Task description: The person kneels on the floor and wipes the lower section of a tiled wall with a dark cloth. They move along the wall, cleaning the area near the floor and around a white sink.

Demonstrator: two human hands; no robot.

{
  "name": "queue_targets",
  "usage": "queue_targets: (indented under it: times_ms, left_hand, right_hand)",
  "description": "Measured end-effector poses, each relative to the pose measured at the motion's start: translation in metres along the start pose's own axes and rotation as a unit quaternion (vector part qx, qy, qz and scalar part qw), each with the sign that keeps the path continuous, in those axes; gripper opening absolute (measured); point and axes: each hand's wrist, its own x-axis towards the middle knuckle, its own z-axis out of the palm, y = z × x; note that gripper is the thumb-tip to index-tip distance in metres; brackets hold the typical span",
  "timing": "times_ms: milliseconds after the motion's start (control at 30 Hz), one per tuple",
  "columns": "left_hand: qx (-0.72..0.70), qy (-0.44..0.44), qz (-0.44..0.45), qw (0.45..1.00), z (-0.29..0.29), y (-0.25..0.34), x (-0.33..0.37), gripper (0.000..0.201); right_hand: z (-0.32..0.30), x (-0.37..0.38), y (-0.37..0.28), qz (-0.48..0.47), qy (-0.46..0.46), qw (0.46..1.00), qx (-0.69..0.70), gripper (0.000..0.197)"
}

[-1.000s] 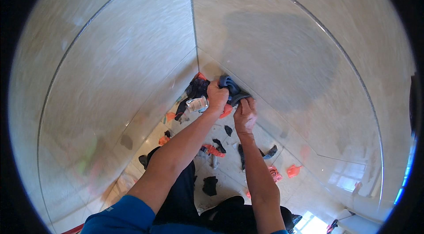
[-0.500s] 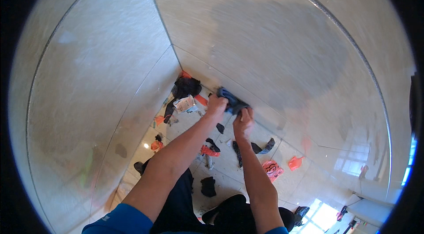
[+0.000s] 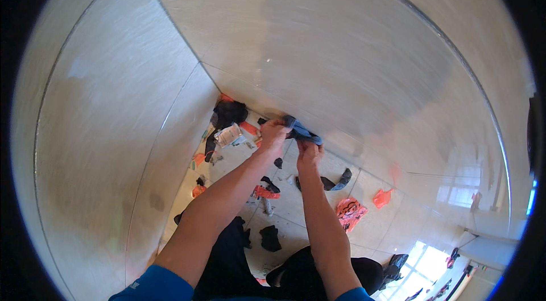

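Note:
A dark blue-grey piece of cloth (image 3: 302,130), perhaps a sock, is held between my two hands close to the base of the tiled wall. My left hand (image 3: 275,130) grips its upper left end with closed fingers. The lower right end is pinched in my right hand (image 3: 309,153). Just left of my left hand, a black crumpled bag (image 3: 230,113) and a whitish printed packet (image 3: 228,135) lie in the corner. Dark curved cloth strips (image 3: 335,181) are on the floor right of my right wrist.
Tiled walls (image 3: 352,62) meet at a corner ahead. Scattered over the floor are an orange-red printed bag (image 3: 350,213), an orange scrap (image 3: 382,198), a black cloth piece (image 3: 270,238) and several smaller scraps. At the lower right a window's light reflects off the floor (image 3: 421,267).
My view has shifted slightly. Both hands keep hold of the blue-grey cloth, whose shape between them has changed a little, now looking smoother.

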Motion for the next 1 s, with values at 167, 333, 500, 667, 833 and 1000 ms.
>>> queue_targets:
  times_ms: [167,333,500,667,833,1000]
  left_hand:
    - [-0.003,-0.023,-0.01,1.0,0.012,-0.008,-0.005,0.022]
    - [0.004,-0.067,-0.049,0.997,0.053,-0.026,-0.036,0.018]
    - [0.021,-0.109,-0.056,0.992,0.083,-0.016,-0.068,0.014]
    - [-0.041,-0.104,-0.006,0.994,0.063,0.021,-0.073,0.015]
    - [-0.092,-0.067,0.074,0.991,0.059,0.057,-0.092,0.012]
    - [0.002,-0.026,0.232,0.972,0.09,0.094,-0.123,0.012]
  right_hand:
    - [-0.014,0.006,-0.01,0.044,0.008,0.999,0.026,0.028]
    - [-0.051,0.015,-0.053,0.019,0.021,0.999,0.021,0.025]
    - [-0.066,0.012,-0.088,0.017,0.012,0.998,0.065,0.024]
    - [-0.022,-0.024,-0.097,0.006,0.011,0.996,0.087,0.027]
    - [0.035,-0.069,-0.119,-0.056,-0.007,0.997,0.045,0.026]
    - [0.07,-0.109,-0.151,-0.146,-0.04,0.988,0.029,0.021]
